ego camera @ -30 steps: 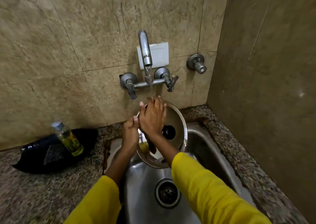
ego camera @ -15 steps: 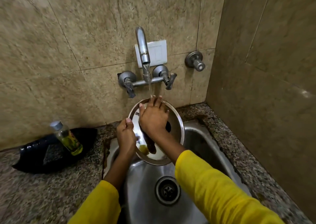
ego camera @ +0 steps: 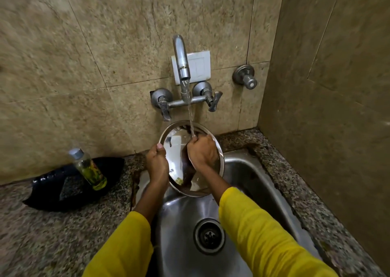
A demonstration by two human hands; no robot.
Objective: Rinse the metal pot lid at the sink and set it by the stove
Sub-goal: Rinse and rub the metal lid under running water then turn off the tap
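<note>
A round shiny metal pot lid (ego camera: 176, 150) is held tilted over the steel sink (ego camera: 249, 171), under a thin stream of water from the wall tap (ego camera: 181, 59). My left hand (ego camera: 157, 163) grips the lid's left rim. My right hand (ego camera: 202, 152) lies curled against the lid's face, and the water lands at its knuckles. The lid's black knob is hidden behind my right hand.
A clear bottle of yellow-green liquid (ego camera: 88, 169) leans on a black bag (ego camera: 54, 190) on the granite counter to the left. The sink drain (ego camera: 209, 235) sits between my yellow sleeves. A tiled side wall (ego camera: 327, 107) closes the right side.
My right hand has slid from flat fingers over the lid to a curled fist on it. The lid has turned, and its black knob no longer shows.
</note>
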